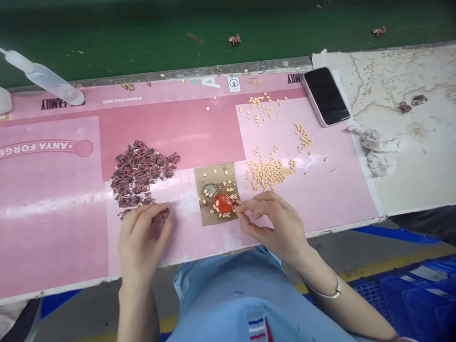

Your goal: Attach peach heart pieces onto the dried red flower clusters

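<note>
So my right hand (272, 223) sits at the lower right of the little cardboard square (217, 194), thumb and index fingertips (238, 207) pinched close together right beside a red plastic cap (223, 203). Can't really tell if there's a tiny piece between them. My left hand (144, 237) is curled at the bottom edge of a heap of dark maroon heart-shaped bits (140, 175), fingers touching it, but whether they're gripping any is hard to say. Loose cream heart-shaped bits (228, 195) are scattered around the cap and a ridged metal bottle cap (210, 191) on the cardboard, with a bigger cream pile (267, 173) just above my right hand. All this is on a pink printed mat (60, 199). Up top right there's a phone (326, 96) in a clear case, crumpled white tissue (374, 149) beside it, and a plastic squeeze bottle (42, 76) lies at the upper left. Bangle (329, 289) on my right wrist.
</note>
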{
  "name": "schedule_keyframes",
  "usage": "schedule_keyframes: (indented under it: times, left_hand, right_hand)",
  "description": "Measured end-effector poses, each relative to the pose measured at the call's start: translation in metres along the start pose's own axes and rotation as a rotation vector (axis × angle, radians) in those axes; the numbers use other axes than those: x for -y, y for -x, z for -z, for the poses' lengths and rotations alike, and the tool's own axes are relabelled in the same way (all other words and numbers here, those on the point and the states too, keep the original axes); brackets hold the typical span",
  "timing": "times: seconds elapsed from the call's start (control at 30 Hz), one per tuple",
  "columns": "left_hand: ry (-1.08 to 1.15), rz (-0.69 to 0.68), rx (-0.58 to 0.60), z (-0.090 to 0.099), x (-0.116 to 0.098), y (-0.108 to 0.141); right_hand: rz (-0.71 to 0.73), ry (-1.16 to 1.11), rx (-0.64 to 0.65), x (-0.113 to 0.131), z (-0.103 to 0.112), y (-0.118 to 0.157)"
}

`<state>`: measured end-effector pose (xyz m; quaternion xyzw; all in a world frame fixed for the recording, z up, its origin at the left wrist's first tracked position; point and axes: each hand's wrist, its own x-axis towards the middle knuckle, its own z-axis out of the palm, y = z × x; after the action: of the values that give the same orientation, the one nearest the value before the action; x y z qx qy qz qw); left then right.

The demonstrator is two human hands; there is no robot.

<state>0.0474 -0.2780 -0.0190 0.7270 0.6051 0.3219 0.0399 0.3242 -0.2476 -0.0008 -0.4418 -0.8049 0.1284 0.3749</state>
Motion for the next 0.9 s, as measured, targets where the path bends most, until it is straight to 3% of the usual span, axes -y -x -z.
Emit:
schedule_keyframes:
  times: [0.13, 0.47, 0.57, 0.77, 0.9]
  left_hand:
    - [0.081, 0.056, -0.056, 0.001, -0.007, 0.008]
    - [0.268, 0.141, -0.048, -0.002, -0.025, 0.010]
    - [0.335, 0.157, -0.087, -0.006, -0.031, 0.013]
    - [0.466, 0.091, -0.172, -0.016, -0.049, 0.010]
    - [0.507, 0.089, -0.169, -0.019, -0.057, 0.004]
  right_hand:
    - [0.083, 0.025, 0.039, 0.005, -0.007, -0.010]
    - [0.186, 0.165, 0.118, 0.008, 0.000, -0.008]
    - [0.084, 0.096, 0.113, 0.014, 0.004, -0.014]
    - [-0.283, -0.127, -0.035, 0.023, 0.003, -0.018]
    - [-0.351, -0.163, 0.008, 0.021, 0.000, -0.017]
